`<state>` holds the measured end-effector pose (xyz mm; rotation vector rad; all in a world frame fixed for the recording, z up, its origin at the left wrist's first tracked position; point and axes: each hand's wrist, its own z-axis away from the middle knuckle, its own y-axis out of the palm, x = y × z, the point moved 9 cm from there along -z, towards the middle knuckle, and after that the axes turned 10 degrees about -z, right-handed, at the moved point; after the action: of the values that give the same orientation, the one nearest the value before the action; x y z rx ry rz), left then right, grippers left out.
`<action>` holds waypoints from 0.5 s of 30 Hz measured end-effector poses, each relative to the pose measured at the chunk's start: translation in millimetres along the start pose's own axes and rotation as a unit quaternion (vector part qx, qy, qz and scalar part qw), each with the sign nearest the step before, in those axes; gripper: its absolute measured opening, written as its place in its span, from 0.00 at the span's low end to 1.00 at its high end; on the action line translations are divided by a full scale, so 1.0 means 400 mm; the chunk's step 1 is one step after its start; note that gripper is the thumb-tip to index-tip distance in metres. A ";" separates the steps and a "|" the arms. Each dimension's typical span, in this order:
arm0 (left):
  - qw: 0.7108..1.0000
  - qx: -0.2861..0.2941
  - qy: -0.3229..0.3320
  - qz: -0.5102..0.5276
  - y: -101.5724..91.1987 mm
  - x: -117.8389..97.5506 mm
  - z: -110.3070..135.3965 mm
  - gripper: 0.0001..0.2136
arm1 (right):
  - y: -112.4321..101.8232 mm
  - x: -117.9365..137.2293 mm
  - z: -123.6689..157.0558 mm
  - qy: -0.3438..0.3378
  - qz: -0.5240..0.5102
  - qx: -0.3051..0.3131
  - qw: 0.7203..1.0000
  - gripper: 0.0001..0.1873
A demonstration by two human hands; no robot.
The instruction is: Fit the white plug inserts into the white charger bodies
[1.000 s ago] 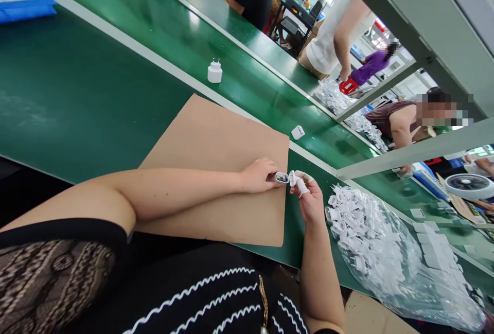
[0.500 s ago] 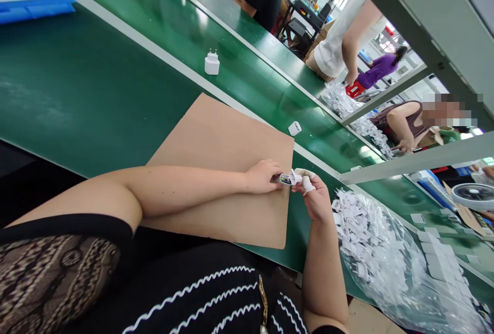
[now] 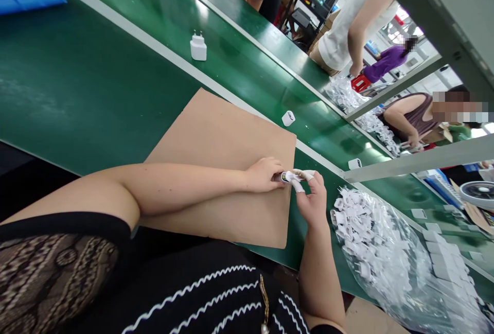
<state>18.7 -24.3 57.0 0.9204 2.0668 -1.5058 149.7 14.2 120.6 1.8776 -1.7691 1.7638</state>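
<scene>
White housing (image 3: 283, 176) held in curled grip of left hand (image 3: 263, 175), over cardboard sheet (image 3: 231, 130); right hand (image 3: 312, 199) pinches white plug piece (image 3: 292, 176) at housing's open end; bagged white parts (image 3: 360, 231) nearby.

Grn bench (image 3: 69, 76): cardbd sheet (image 3: 231, 133), blue tray (image 3: 42, 0) (far L), clear bag (image 3: 409, 257) w/ wht plug parts (image 3: 358, 231).

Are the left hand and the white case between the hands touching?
Touching: the head view shows the left hand gripping the case, whose end sticks out past the fingers.
</scene>
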 end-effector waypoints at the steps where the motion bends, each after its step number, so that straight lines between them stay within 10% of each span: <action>1: 1.000 0.001 -0.001 0.003 -0.001 0.000 0.000 0.11 | 0.009 0.004 0.001 -0.013 0.026 0.017 0.999 0.17; 15: 1.000 0.004 0.003 -0.001 0.008 0.005 -0.003 0.11 | 0.047 0.010 -0.029 -0.056 0.116 0.098 0.987 0.22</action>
<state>19.7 -22.0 53.7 0.9267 2.0697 -1.5144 128.0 12.2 115.9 1.9446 -1.9929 2.0166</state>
